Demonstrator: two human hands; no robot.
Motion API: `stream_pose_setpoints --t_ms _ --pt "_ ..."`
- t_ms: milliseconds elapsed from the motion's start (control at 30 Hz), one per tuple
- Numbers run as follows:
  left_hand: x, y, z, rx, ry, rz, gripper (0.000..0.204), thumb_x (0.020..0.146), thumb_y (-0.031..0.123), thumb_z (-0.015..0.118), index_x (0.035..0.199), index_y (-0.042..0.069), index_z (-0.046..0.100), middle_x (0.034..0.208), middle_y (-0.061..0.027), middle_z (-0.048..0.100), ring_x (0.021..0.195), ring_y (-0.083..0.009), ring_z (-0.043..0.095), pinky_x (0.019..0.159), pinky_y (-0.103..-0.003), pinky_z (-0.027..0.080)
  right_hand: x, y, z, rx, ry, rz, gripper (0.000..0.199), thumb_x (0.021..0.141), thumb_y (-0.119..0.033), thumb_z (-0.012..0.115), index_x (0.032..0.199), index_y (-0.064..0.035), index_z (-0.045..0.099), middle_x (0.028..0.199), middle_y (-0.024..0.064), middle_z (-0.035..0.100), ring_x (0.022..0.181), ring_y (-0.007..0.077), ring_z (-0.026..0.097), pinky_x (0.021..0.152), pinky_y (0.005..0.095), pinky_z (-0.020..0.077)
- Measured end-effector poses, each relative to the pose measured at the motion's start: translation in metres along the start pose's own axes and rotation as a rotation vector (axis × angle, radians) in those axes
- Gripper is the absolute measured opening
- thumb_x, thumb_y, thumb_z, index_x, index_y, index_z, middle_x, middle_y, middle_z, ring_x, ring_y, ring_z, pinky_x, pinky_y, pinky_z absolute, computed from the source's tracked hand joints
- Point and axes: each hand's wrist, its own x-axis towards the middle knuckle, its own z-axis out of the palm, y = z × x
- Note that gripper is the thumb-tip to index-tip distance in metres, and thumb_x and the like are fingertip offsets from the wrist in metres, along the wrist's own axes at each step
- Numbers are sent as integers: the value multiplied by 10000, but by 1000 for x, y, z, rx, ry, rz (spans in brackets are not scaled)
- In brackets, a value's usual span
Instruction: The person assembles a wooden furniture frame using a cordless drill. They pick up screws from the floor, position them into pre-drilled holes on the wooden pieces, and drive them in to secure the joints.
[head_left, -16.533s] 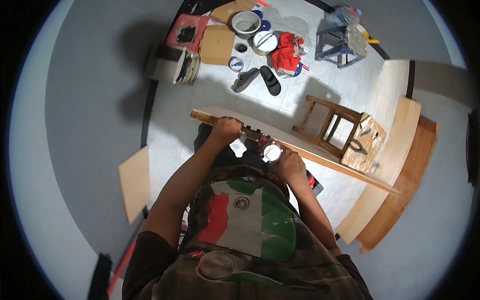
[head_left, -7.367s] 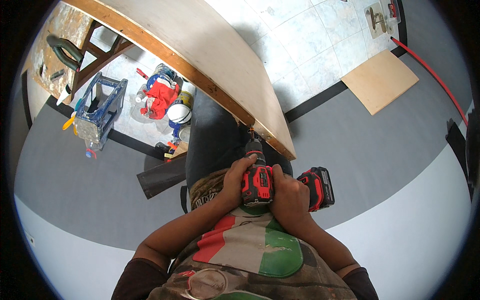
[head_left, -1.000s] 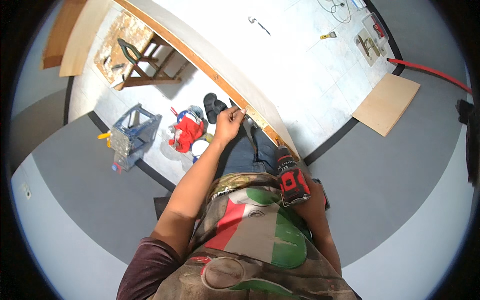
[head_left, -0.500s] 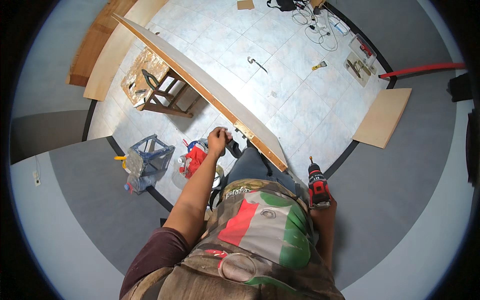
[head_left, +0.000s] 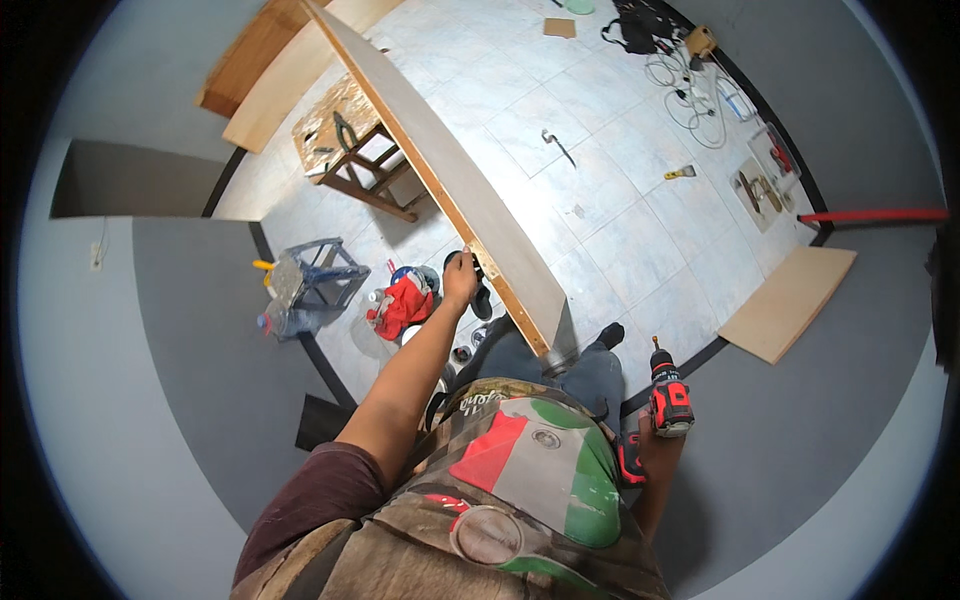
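Note:
A long wooden door panel [head_left: 515, 265] stands on its side edge in front of me, its brown narrow edge turned up. On that edge, toward my end, sits a hinge-like metal fitting [head_left: 487, 264] with dark parts. My left hand [head_left: 461, 280] is at the edge beside the fitting, fingers pinched together; whatever they hold is too small to make out. Out to the right, my right hand [head_left: 655, 447] is wrapped round the grip of a red and black cordless drill [head_left: 670, 396], its bit pointing away from me and apart from the panel.
A worn wooden stool [head_left: 335, 110] with a clamp-like tool stands left of the panel. Nearer are a blue step stool [head_left: 320, 275] and a red cloth [head_left: 405, 305] among bottles. Right lie a scraper [head_left: 680, 173], cables [head_left: 690, 100] and a board [head_left: 790, 305] against the wall.
My left hand has come up to the panel's edge at the fitting. The drill in my right hand has shifted slightly right and nearer me. The whole view has turned a little.

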Motion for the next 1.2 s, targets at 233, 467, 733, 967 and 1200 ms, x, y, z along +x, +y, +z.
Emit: stream_pose_setpoints --t_ms 233,467,733,967,1200 --pt "-66 10 34 -80 273 -153 622 949 441 751 1303 -61 645 1071 -158 752 898 -230 726 848 -359 576 72 61 -95 241 -109 400 339 906 -69 777 1202 10 633 983 96 694 812 184 664 760 358 548" --pt "-142 20 46 368 168 -22 752 812 465 851 1350 -15 638 1297 -245 713 1220 -395 686 1044 -443 534 126 111 -192 44 68 237 439 871 -113 836 1232 45 643 1164 182 723 1053 272 715 943 410 558" --pt "-175 -25 32 407 77 -129 1152 706 759 806 1465 -70 550 1420 -327 617 1325 -423 620 1113 -447 496 168 133 -200 257 142 12 252 940 -58 764 1179 -27 690 997 84 714 802 158 680 718 316 555" --pt "-118 -23 55 125 698 42 640 899 480 793 1251 -41 675 1195 -271 701 1147 -386 668 1010 -480 513 205 64 -179 475 -131 351 231 950 -88 761 1131 -78 619 758 28 624 466 114 527 410 286 423" --pt "-65 186 61 -336 768 375 277 1057 236 662 1091 -34 708 896 -78 707 792 -129 649 774 -280 544 318 94 -160 210 -187 219 344 891 -79 813 1177 -34 627 838 32 662 575 131 620 504 313 512"
